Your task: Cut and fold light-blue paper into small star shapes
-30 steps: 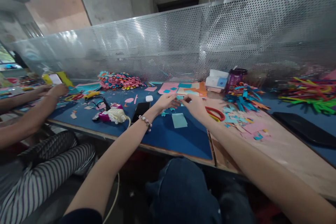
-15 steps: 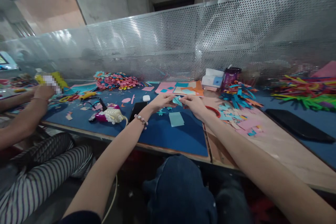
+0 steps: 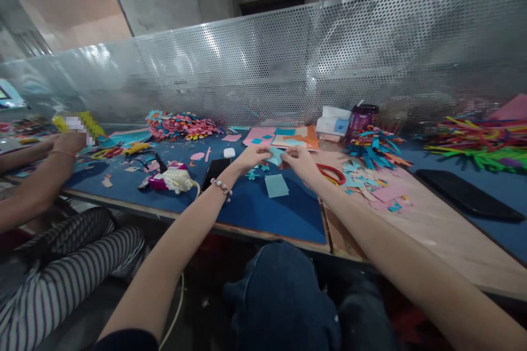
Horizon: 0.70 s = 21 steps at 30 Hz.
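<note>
A small light-blue piece of paper (image 3: 275, 156) is stretched between my two hands above the blue mat. My left hand (image 3: 252, 158) pinches its left edge; a beaded bracelet (image 3: 222, 188) circles that wrist. On the opposite edge, my right hand (image 3: 301, 161) is closed on the paper with thumb and fingertips. Just below lies a pale teal square of paper (image 3: 276, 186), flat on the mat. Small blue cut-out shapes (image 3: 253, 174) lie under my left hand, partly covered by it. Red-handled scissors (image 3: 332, 174) rest beside my right wrist.
Pink and orange paper sheets (image 3: 302, 137) lie behind my hands. A black phone (image 3: 214, 171), a white earbud case (image 3: 229, 152) and a glue gun (image 3: 171, 178) are at left. Paper scraps (image 3: 382, 189) spread at right. A co-worker's arm (image 3: 37, 186) reaches in from the left.
The light-blue paper, mostly hidden by my fingers earlier, now shows spread flatter between both hands. The view has shifted slightly to the right.
</note>
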### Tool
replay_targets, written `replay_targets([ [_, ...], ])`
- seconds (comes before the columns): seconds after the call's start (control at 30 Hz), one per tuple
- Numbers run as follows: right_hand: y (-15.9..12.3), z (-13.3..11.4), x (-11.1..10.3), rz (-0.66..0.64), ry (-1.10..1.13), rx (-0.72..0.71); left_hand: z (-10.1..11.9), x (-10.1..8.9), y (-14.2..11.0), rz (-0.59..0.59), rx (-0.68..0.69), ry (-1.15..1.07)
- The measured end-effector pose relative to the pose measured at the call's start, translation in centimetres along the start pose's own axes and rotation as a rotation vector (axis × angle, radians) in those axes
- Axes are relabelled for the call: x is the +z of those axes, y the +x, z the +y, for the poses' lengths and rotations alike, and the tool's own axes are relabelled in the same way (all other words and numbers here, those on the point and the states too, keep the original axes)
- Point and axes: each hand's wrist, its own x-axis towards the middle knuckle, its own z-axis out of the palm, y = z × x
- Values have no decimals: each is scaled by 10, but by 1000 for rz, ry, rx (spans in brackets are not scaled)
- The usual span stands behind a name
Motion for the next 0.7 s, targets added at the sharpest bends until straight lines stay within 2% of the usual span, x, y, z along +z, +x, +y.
replay_targets([
  [0.07,1,-1,-3,-31,-53,-61,-1,-2,1,5,7,31],
  [0.2,3,-5,-13,-185,-351,-356,0,-4,1,13,-4,54],
  [0.27,4,-7,-16,-239,-442,-430,1,-3,0,16,-6,52],
  [0.33,3,-7,-16,-239,-474,-447,3,-2,-1,11,-6,46],
  [0.5,2,-4,-12,-115,-467,-446,4,1,-2,-12,-10,11],
  [0.7,3,-3,-9,22,-418,-371,2,4,0,-51,-18,5],
])
